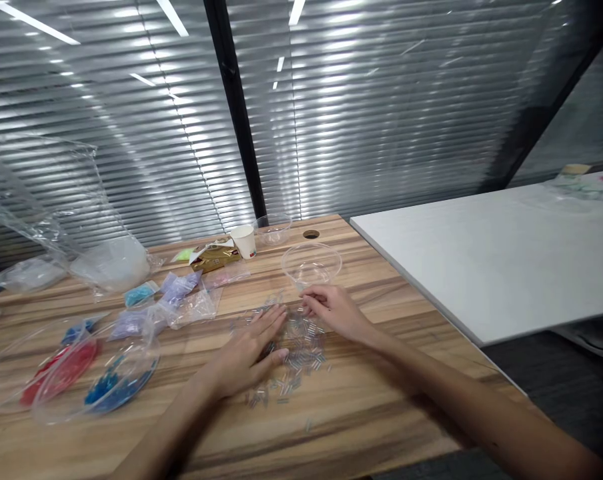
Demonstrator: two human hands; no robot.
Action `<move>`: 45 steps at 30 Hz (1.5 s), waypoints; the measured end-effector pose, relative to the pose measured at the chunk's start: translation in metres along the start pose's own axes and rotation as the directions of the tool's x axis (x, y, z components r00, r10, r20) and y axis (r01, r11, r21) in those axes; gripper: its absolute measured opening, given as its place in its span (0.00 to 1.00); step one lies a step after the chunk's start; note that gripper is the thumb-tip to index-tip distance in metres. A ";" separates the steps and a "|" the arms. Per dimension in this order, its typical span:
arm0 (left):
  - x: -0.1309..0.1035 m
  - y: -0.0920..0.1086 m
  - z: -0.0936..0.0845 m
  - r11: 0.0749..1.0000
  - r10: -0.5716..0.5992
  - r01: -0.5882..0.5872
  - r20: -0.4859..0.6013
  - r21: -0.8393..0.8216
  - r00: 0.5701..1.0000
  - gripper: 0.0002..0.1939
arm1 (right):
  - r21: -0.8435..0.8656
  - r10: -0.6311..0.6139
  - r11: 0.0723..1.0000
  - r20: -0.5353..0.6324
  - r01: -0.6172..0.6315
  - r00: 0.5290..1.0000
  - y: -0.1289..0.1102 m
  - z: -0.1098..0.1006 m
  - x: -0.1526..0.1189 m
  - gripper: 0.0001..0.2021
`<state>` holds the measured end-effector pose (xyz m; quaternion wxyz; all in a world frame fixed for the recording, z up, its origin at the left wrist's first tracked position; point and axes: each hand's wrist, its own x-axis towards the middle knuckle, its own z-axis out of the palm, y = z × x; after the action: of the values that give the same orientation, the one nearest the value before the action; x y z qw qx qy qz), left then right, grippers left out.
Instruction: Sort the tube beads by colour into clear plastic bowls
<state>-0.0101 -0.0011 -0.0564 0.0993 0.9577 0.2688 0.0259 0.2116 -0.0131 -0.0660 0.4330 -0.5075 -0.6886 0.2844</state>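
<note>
Small clear tube-shaped pieces lie scattered in a loose pile on the wooden table. My left hand rests palm down over the left side of the pile, its fingers stretched out and the thumb apart. At the pile's far right edge is my right hand, with thumb and fingertips pinched together. What sits between those fingertips is too small to make out. Just beyond my right hand stands a clear round plastic bowl, close to the fingertips.
Clear bowls with red pieces and blue pieces stand at the left. Behind them lie purple bags, a blue bag and a gold packet. A paper cup and another clear bowl stand at the back.
</note>
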 end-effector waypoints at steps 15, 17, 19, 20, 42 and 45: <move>0.004 -0.019 0.013 0.993 -0.048 0.017 -0.264 -0.118 0.963 0.23 | -0.201 0.069 0.976 -0.102 -0.088 0.992 0.001 -0.007 -0.002 0.18; 0.006 -0.017 0.016 0.993 -0.037 0.004 -0.278 -0.118 0.960 0.22 | -0.266 0.060 0.960 -0.120 -0.090 0.991 0.002 -0.008 -0.001 0.17; 0.007 -0.013 0.016 0.992 -0.051 0.016 -0.277 -0.126 0.959 0.19 | -0.309 0.054 0.946 -0.139 -0.095 0.989 0.002 -0.010 0.000 0.15; 0.007 -0.012 0.016 0.990 -0.062 0.026 -0.274 -0.136 0.960 0.17 | -0.322 0.051 0.941 -0.151 -0.098 0.987 0.002 -0.011 0.001 0.14; -0.001 -0.024 -0.008 0.954 -0.176 0.118 -0.196 -0.274 0.965 0.13 | -0.448 0.074 0.875 -0.254 -0.185 0.964 0.000 -0.019 0.003 0.13; 0.002 -0.021 -0.004 0.951 -0.179 0.119 -0.194 -0.285 0.965 0.11 | -0.454 0.075 0.871 -0.252 -0.186 0.965 0.001 -0.019 0.003 0.14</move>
<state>-0.0192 0.0182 -0.0571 0.2010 0.9033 0.3439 0.1592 0.2286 -0.0109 -0.0570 0.3511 -0.6724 -0.6471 0.0764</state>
